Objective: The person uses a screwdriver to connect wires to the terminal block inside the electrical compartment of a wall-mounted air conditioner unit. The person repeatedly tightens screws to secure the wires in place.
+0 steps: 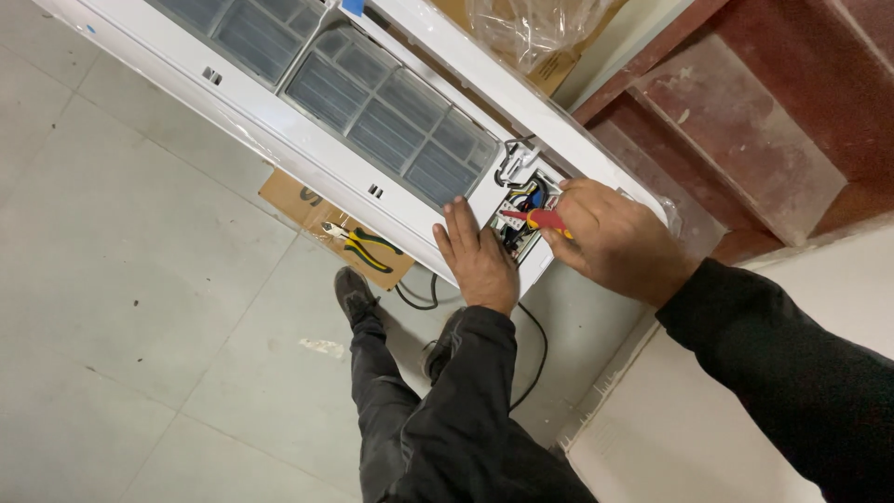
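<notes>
The right hand [610,237] is gripping a red-and-yellow screwdriver [538,220], its tip pointing into the open wiring compartment [523,212] at the end of a long white air-conditioner unit [279,121]. The left hand [475,256] is lying open and flat on the unit's casing just beside that compartment, fingers spread. Coloured wires are showing inside, though which one the tip is touching is hard to tell. Yellow-handled pliers [361,244] are lying on a piece of cardboard [317,219] on the floor [121,307].
</notes>
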